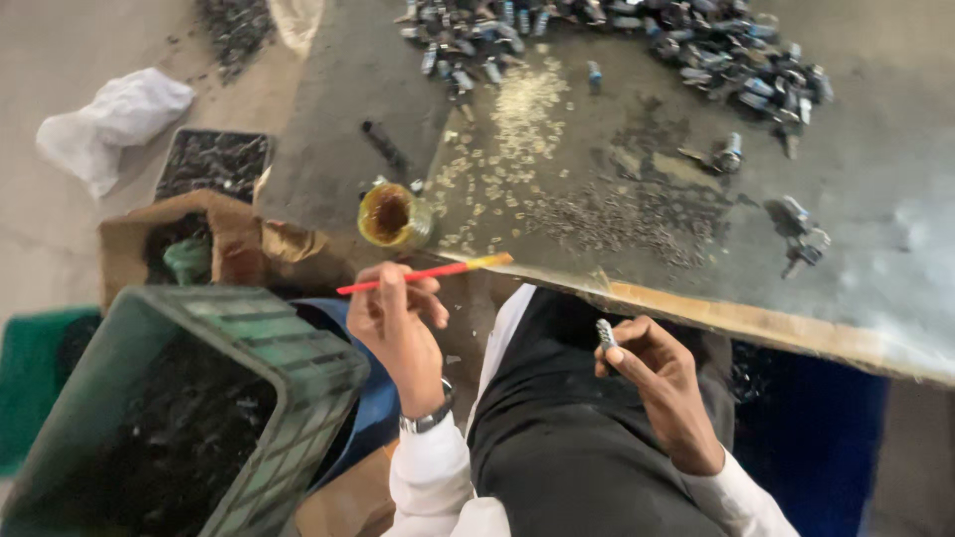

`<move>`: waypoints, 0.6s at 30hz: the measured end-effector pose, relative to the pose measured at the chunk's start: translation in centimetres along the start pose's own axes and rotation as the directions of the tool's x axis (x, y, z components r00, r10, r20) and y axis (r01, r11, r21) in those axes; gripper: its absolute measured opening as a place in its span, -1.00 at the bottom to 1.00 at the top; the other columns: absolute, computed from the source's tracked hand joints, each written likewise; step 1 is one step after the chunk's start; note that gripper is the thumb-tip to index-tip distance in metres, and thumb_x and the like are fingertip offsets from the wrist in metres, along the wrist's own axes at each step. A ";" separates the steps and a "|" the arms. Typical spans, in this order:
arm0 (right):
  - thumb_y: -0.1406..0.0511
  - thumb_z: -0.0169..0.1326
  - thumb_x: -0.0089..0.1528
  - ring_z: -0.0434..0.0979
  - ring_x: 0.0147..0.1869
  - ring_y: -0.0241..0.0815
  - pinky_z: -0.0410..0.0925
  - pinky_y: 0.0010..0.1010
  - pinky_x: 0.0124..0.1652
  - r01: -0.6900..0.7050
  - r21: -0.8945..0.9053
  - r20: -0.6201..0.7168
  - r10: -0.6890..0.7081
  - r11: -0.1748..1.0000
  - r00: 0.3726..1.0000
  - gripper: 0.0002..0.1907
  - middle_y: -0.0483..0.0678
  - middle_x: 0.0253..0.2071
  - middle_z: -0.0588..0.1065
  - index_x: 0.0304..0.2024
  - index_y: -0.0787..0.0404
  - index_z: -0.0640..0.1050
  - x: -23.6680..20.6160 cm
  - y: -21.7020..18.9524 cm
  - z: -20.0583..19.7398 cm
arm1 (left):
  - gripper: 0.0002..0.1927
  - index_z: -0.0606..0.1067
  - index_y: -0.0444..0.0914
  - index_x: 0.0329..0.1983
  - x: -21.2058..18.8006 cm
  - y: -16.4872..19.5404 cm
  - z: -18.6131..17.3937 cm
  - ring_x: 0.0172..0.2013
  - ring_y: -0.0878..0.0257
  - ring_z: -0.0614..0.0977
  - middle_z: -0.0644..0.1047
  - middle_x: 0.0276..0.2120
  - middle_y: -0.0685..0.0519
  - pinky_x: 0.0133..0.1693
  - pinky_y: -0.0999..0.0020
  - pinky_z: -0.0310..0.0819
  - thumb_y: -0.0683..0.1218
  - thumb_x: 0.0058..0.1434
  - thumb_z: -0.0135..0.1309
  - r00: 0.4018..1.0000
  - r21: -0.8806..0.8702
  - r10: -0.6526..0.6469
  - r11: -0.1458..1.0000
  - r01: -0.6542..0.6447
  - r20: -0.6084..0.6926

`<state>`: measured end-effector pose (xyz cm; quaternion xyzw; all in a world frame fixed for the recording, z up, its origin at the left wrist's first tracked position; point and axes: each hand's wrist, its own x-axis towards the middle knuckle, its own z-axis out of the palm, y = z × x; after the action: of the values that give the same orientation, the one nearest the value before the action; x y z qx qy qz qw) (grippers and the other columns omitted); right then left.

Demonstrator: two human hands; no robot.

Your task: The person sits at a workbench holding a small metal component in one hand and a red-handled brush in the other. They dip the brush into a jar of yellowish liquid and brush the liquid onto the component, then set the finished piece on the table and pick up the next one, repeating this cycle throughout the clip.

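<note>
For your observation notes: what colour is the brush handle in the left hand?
Red, seen in the head view: brush handle, left hand.

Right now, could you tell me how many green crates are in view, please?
1: the green crate sits at lower left, beside the left hand holding a red brush. Others may lie outside the view.

From my remote feed: a red-handled brush [423, 272] with a yellow-stained tip, a small silver-grey metal part [606, 333], a jar [394, 216] of amber-brown liquid, pale yellow washers [517, 119] speckling the dark grey worktable [875, 159], a dark green crate [288, 348], white sleeves [428, 477] over black trousers [567, 438], a white cloth [109, 119] on the beige floor [60, 40], and a brown cardboard box [229, 234]
</note>
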<state>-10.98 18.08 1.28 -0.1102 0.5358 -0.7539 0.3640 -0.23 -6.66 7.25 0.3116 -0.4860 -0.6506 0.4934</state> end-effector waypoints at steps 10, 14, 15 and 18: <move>0.40 0.18 0.25 0.53 -0.20 -0.23 0.42 -0.38 -0.19 0.059 0.160 -0.048 -0.052 0.985 0.998 -0.87 -0.09 -0.23 0.44 -0.20 0.32 0.51 -0.5 -1.8 0.0 | -0.74 0.46 -0.36 -0.21 -4.7 -1.6 3.9 -0.65 0.27 0.48 0.52 -0.54 -0.05 -0.61 0.44 0.27 -0.04 0.44 0.12 0.933 -0.153 -0.100 0.975 0.161 0.345; 0.39 0.18 0.27 0.53 -0.21 -0.23 0.41 -0.40 -0.20 0.058 0.184 -0.062 -0.048 0.981 0.997 -0.87 -0.07 -0.24 0.44 -0.18 0.31 0.50 -0.7 -1.8 -0.1 | -0.74 0.46 -0.35 -0.23 -5.1 -1.9 4.2 -0.66 0.28 0.49 0.55 -0.52 -0.07 -0.64 0.44 0.28 -0.03 0.41 0.10 0.925 -0.095 -0.138 0.979 0.182 0.353; 0.39 0.18 0.27 0.53 -0.21 -0.23 0.41 -0.39 -0.20 0.060 0.186 -0.064 -0.049 0.981 0.997 -0.87 -0.07 -0.24 0.44 -0.19 0.30 0.49 -0.7 -1.8 -0.2 | -0.74 0.47 -0.35 -0.23 -5.1 -1.9 4.2 -0.66 0.28 0.50 0.55 -0.52 -0.07 -0.64 0.44 0.28 -0.03 0.42 0.10 0.924 -0.089 -0.138 0.979 0.181 0.358; 0.39 0.18 0.27 0.53 -0.20 -0.25 0.42 -0.38 -0.21 0.063 0.200 -0.063 -0.051 0.978 0.997 -0.87 -0.07 -0.25 0.44 -0.19 0.29 0.49 -0.6 -1.7 -0.3 | -0.75 0.46 -0.35 -0.23 -5.3 -1.9 4.4 -0.66 0.29 0.49 0.56 -0.52 -0.07 -0.64 0.44 0.27 -0.04 0.42 0.09 0.924 -0.072 -0.148 0.980 0.184 0.351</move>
<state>-11.46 19.02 2.84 -0.0662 0.4634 -0.8174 0.3357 -3.04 -0.19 6.54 0.2073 -0.5023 -0.7588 0.3592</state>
